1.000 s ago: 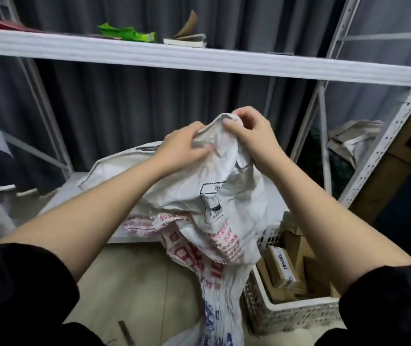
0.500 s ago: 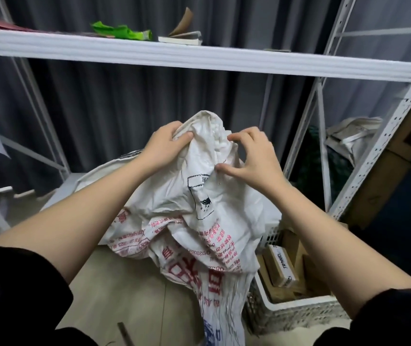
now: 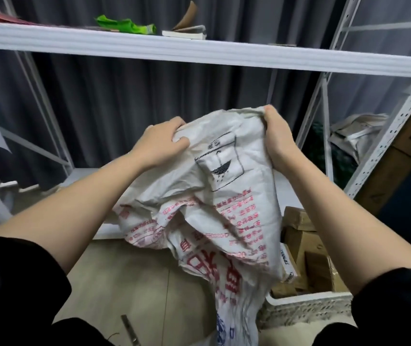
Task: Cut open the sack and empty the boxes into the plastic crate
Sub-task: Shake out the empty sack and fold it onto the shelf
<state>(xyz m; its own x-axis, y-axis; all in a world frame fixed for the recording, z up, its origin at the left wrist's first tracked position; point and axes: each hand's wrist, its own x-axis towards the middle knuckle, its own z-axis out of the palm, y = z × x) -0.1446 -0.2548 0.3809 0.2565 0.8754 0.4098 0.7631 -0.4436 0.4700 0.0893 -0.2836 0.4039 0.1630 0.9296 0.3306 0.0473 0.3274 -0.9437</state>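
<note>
A limp white woven sack with red and blue print hangs in front of me, held up by its top edge. My left hand grips a bunch of the fabric at the upper left. My right hand clutches the top right corner. The sack's lower end droops to the floor beside a white plastic crate at the lower right. Brown cardboard boxes lie inside the crate, partly hidden behind the sack.
A white metal shelving rack stands right ahead, its upper shelf carrying a green wrapper and a book. A low shelf board lies behind the sack. A thin metal tool rests on the beige floor. Another pale bag sits at right.
Both hands have regripped the sack's top and spread apart; the right hand moved up and to the right, stretching the fabric flatter between them.
</note>
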